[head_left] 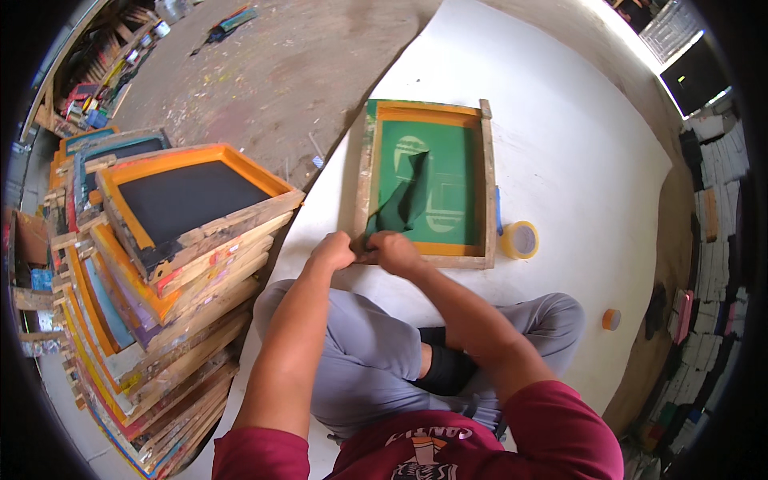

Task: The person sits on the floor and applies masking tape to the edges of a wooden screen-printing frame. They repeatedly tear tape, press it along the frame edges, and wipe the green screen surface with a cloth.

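Observation:
On the white sheet in front of me lies a wooden screen-printing frame (490,184) with green mesh (460,164) and pale shapes showing in it. A dark green, creased strip of thin material (408,204) rises over the mesh from the frame's near-left corner. My right hand (395,251) is closed at that corner, with the strip's lower end at its fingers. Just left of it, my left hand (334,251) is closed at the same corner; its fingertips are hidden, and what they grip does not show.
At left stands a tall stack of wooden screen frames (256,200), the top one with dark mesh. A roll of yellow tape (520,240) and a blue strip (498,210) lie right of the green frame. A smaller tape roll (611,319) sits farther right on the white sheet (576,176).

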Action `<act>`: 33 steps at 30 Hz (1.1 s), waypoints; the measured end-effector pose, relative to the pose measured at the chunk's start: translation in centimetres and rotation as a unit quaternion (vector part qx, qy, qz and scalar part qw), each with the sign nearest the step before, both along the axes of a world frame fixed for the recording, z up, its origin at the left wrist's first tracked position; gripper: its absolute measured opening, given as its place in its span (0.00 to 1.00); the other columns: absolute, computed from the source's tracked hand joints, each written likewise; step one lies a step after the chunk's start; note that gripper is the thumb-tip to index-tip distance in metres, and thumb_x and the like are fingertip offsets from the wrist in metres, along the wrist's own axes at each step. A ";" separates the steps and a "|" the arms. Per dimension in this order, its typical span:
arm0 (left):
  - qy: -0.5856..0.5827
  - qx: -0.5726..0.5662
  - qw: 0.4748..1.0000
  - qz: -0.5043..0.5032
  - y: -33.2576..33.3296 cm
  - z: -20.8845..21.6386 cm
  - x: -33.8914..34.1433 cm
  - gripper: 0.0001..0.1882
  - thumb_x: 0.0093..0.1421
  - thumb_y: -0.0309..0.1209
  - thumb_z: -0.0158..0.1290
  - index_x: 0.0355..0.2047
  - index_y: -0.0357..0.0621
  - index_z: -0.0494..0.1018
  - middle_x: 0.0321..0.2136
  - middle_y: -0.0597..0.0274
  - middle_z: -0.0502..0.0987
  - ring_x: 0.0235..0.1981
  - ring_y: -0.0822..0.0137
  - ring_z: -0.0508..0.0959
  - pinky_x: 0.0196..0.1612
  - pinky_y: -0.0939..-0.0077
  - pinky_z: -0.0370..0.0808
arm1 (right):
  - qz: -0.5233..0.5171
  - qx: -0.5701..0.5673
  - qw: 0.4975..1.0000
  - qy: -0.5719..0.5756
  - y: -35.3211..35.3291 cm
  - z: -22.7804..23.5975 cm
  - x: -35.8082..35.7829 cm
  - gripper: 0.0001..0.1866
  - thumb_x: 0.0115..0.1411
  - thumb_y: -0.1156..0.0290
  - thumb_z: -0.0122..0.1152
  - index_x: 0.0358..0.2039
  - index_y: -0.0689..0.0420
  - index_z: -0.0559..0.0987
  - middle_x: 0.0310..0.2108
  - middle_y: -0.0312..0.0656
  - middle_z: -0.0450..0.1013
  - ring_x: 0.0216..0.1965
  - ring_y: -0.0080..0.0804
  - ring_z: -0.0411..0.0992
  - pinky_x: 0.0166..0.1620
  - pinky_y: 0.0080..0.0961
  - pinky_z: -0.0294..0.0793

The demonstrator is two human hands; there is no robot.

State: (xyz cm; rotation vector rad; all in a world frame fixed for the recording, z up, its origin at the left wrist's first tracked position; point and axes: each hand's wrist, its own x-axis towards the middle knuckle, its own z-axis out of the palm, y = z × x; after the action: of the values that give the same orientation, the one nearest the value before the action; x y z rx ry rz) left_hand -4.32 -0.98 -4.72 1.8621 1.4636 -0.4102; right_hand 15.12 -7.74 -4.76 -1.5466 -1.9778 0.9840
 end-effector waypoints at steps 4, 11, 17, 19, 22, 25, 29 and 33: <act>-0.036 -0.039 0.998 0.033 0.1 0.3 0.5 0.20 0.56 0.43 0.71 0.28 0.35 0.82 0.29 0.46 0.86 0.32 0.54 0.87 0.40 0.59 0.83 | -0.040 0.039 0.998 0.021 -1.0 -3.3 1.1 0.08 0.57 0.70 0.71 0.33 0.60 0.83 0.36 0.51 0.79 0.44 0.58 0.77 0.48 0.49 0.78; -0.069 -0.085 0.991 0.081 0.1 -0.1 -0.1 0.25 0.56 0.44 0.74 0.18 0.39 0.75 0.20 0.54 0.84 0.21 0.66 0.84 0.28 0.67 0.79 | -0.050 0.071 0.991 -0.104 -5.4 -2.9 12.2 0.09 0.53 0.65 0.75 0.29 0.54 0.83 0.34 0.39 0.79 0.42 0.49 0.76 0.48 0.45 0.75; -0.073 -0.092 0.989 0.086 0.0 0.1 0.2 0.23 0.58 0.38 0.73 0.19 0.38 0.72 0.20 0.52 0.83 0.21 0.66 0.84 0.22 0.69 0.77 | 0.026 0.147 0.950 -0.273 -9.2 0.8 22.9 0.08 0.56 0.59 0.71 0.29 0.48 0.83 0.34 0.32 0.76 0.50 0.40 0.72 0.63 0.48 0.68; -0.079 -0.092 0.989 0.083 0.1 -0.2 0.0 0.23 0.57 0.38 0.73 0.19 0.39 0.71 0.20 0.52 0.82 0.21 0.66 0.84 0.22 0.69 0.77 | 0.018 0.145 0.949 -0.281 -9.0 0.7 21.8 0.07 0.57 0.60 0.70 0.29 0.47 0.83 0.34 0.31 0.76 0.49 0.39 0.72 0.64 0.50 0.66; -0.085 -0.095 0.988 0.083 0.3 0.6 0.9 0.24 0.58 0.38 0.73 0.18 0.39 0.70 0.20 0.53 0.82 0.20 0.67 0.83 0.22 0.70 0.77 | -0.043 0.161 0.953 -0.253 -9.1 -2.3 19.4 0.05 0.58 0.61 0.68 0.29 0.46 0.83 0.35 0.31 0.76 0.47 0.38 0.72 0.60 0.45 0.68; -0.043 -0.086 0.993 0.075 0.3 0.9 0.9 0.25 0.57 0.42 0.74 0.19 0.38 0.74 0.21 0.53 0.84 0.21 0.66 0.83 0.26 0.68 0.79 | -0.082 0.176 0.968 -0.157 -7.1 -3.1 13.4 0.08 0.54 0.60 0.74 0.29 0.49 0.84 0.33 0.32 0.77 0.43 0.40 0.72 0.57 0.41 0.69; -0.043 -0.070 0.993 0.089 -0.3 0.8 0.6 0.24 0.57 0.44 0.73 0.21 0.38 0.76 0.21 0.54 0.84 0.21 0.66 0.83 0.26 0.67 0.79 | -0.076 0.201 0.962 -0.166 -7.3 -1.9 14.1 0.09 0.54 0.60 0.74 0.29 0.49 0.84 0.32 0.31 0.78 0.45 0.39 0.73 0.61 0.45 0.67; -0.052 -0.057 0.994 0.077 -0.6 0.3 0.4 0.23 0.58 0.43 0.73 0.21 0.37 0.77 0.21 0.54 0.84 0.21 0.65 0.84 0.28 0.66 0.79 | -0.051 0.196 0.945 -0.257 -9.7 -0.6 21.4 0.10 0.53 0.58 0.74 0.28 0.49 0.84 0.32 0.31 0.79 0.48 0.39 0.73 0.67 0.51 0.63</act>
State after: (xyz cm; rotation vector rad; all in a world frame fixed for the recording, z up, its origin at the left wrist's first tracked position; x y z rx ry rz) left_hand -3.97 -1.54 -4.46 1.6442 1.4695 -0.3102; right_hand 36.48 -17.40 -5.31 -1.7595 -2.2208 0.1165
